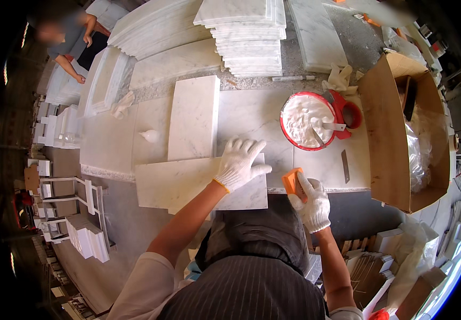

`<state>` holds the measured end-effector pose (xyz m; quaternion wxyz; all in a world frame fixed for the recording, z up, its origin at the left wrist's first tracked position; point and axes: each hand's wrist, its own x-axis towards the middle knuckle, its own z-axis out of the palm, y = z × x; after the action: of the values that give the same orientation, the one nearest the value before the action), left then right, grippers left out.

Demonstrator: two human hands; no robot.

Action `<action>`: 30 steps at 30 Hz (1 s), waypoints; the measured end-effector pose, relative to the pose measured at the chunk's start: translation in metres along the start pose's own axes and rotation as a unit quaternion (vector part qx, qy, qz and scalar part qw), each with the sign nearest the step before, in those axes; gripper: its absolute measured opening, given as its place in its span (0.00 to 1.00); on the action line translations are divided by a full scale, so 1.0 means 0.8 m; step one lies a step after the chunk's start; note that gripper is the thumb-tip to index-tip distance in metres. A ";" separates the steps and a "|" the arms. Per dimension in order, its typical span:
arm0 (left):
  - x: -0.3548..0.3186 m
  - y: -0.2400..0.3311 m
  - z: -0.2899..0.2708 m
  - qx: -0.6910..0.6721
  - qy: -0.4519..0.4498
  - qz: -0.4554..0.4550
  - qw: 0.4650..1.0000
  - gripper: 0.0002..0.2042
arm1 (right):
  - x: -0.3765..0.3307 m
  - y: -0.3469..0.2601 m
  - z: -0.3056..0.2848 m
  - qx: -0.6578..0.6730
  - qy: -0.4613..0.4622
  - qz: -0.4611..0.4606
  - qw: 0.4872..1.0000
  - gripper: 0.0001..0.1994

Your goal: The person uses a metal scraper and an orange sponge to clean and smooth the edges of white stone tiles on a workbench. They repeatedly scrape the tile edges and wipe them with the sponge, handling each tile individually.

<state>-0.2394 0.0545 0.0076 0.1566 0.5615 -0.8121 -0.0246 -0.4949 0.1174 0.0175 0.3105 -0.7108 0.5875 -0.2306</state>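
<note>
Marble is under my left hand (239, 162): a white slab (198, 184) that lies flat on the workbench (107, 144), its near edge sticking out past the bench toward me. My fingers are spread wide and pressed flat on its right end, I think to keep it from sliding. My right hand (311, 202) is closed around an orange block (293, 181), held just beside the right end of the slab, at the bench edge. Both hands wear white knit gloves.

A second slab (194, 118) lies behind, touching the first one. To the right stands a red bucket (342, 109) with white paste and a tool in it, then an open cardboard box (387, 133). Stacks of marble tiles (249, 37) fill the back of the bench. Another person (70, 42) works at the far left, and the floor is grey and dusty.
</note>
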 end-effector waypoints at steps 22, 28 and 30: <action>-0.123 0.016 -0.056 0.017 0.068 -0.173 0.983 0.19 | 0.073 -0.018 0.140 0.576 -0.118 0.242 0.772 0.20; -0.133 0.011 -0.043 0.026 0.059 -0.192 0.979 0.19 | 0.091 -0.053 0.137 0.631 -0.041 0.305 0.712 0.19; -0.134 0.012 -0.046 0.035 0.053 -0.192 0.979 0.18 | 0.088 -0.058 0.133 0.614 -0.016 0.299 0.731 0.22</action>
<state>-0.2036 0.1614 0.0202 0.1719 0.7126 -0.6802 0.0040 -0.3747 0.0718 -0.0265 0.7412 -0.1569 0.4951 -0.4252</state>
